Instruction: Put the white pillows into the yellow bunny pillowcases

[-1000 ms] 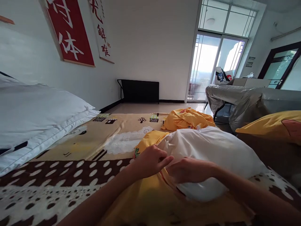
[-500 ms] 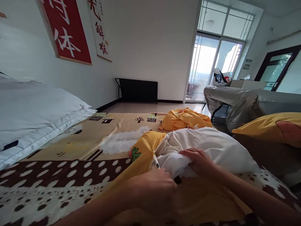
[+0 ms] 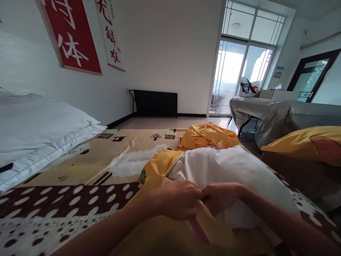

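Note:
A white pillow (image 3: 239,170) lies partly inside a yellow pillowcase (image 3: 160,161) with a printed green leaf. My left hand (image 3: 178,199) is closed on the edge of the yellow case, in front of the pillow. Right beside it, almost touching, my right hand (image 3: 222,195) is closed on the yellow fabric too, its fingertips partly hidden. Yellow cloth hangs below both hands, blurred, with a pink stripe on it.
Beneath lies a patterned blanket (image 3: 106,195). A white pillow (image 3: 48,124) is at the left, a bunched yellow cloth (image 3: 209,137) behind the work. Another yellow piece (image 3: 309,144) and a plastic-covered table (image 3: 271,110) stand at the right.
My right hand has left the white stuffing and moved down and left to the case's edge beside my left hand. The pillow lies smoother, and the yellow cloth is lifted between the hands.

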{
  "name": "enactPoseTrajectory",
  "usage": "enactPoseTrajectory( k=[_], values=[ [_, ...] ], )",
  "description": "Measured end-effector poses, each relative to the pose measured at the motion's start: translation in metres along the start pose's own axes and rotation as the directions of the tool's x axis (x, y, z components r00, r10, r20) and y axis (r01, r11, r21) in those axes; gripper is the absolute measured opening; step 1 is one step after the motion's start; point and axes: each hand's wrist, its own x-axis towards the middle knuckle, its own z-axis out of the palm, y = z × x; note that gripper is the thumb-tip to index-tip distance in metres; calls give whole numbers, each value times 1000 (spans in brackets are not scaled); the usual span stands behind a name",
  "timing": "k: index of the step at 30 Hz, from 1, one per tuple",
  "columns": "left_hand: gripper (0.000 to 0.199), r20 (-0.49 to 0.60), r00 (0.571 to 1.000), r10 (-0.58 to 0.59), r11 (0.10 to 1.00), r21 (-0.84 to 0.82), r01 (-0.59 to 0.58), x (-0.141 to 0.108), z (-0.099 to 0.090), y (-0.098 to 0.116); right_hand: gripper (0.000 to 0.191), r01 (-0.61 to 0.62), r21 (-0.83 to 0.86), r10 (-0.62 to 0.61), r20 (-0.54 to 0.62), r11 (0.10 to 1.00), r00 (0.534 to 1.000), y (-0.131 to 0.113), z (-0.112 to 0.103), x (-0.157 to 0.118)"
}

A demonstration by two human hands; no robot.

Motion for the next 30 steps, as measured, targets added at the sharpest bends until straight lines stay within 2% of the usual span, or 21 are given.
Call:
enactPoseTrajectory(
  k=[1, 2, 3, 4, 5, 6, 7, 8, 10, 13, 15, 17, 18, 19, 21, 22, 23, 25, 27, 30],
  values=[
    [10, 1, 1000, -13, 1000, 0, 13, -4, 1, -7, 22, -8, 48, 8, 2, 999, 1000, -1, -11, -5],
    [14, -8, 999, -41, 999, -16, 41, -8, 0, -13, 25, -26, 70, 31, -65, 997, 997, -1, -22, -8],
    [19, -13, 997, -72, 996, -44, 72, -11, 0, -19, 26, -57, 49, 65, -192, 997, 979, 0, -33, -8],
    [24, -4, 995, -104, 992, -71, 104, -13, -1, -24, 26, -110, -17, 98, -341, 994, 935, 2, -44, -5],
    [27, 9, 992, -128, 987, -95, 128, -14, -1, -27, 26, -182, -111, 107, -483, 977, 869, 6, -53, 0],
    [26, 19, 990, -138, 984, -114, 139, -14, 0, -28, 27, -261, -211, 90, -589, 942, 803, 10, -62, 7],
    [24, 29, 991, -134, 982, -129, 137, -13, 2, -27, 28, -332, -302, 64, -648, 894, 759, 16, -69, 16],
    [20, 37, 992, -117, 984, -134, 121, -12, 6, -25, 33, -391, -376, 51, -663, 840, 747, 22, -75, 26],
    [16, 55, 997, -60, 991, -113, 66, -8, 18, -16, 44, -466, -469, 90, -627, 750, 774, 37, -79, 45],
    [12, 61, 998, -2, 999, -43, 5, -4, 34, -4, 56, -535, -486, 207, -576, 691, 791, 60, -70, 68],
    [15, 45, 999, -17, 997, -73, 20, -4, 36, -4, 58, -559, -475, 252, -564, 680, 786, 71, -57, 77],
    [24, -18, 995, -97, 981, -168, 93, -5, 30, -13, 55, -584, -474, 279, -568, 659, 775, 76, -47, 80],
    [27, -92, 981, -173, 969, -196, 153, -5, 26, -21, 53, -598, -475, 285, -576, 646, 766, 76, -43, 81],
    [27, -188, 945, -267, 955, -184, 233, -4, 22, -31, 52, -611, -476, 289, -587, 633, 756, 74, -41, 80],
    [27, -362, 824, -437, 894, -72, 443, -1, 17, -56, 51, -632, -479, 289, -608, 609, 739, 67, -40, 78],
    [37, -406, 769, -495, 841, -1, 541, 1, 18, -69, 49, -639, -483, 286, -617, 599, 733, 62, -41, 75],
    [48, -395, 740, -545, 791, 49, 609, 3, 20, -81, 48, -644, -487, 282, -623, 590, 730, 56, -42, 72],
    [58, -328, 721, -611, 742, 81, 666, 9, 26, -101, 43, -647, -499, 270, -631, 576, 727, 44, -43, 63],
    [53, -295, 716, -633, 732, 75, 677, 14, 32, -113, 38, -642, -511, 248, -638, 572, 729, 30, -42, 52],
    [39, -324, 697, -640, 716, 77, 694, 22, 29, -116, 36, -633, -504, 219, -655, 587, 724, 3, -37, 36]
  ],
)
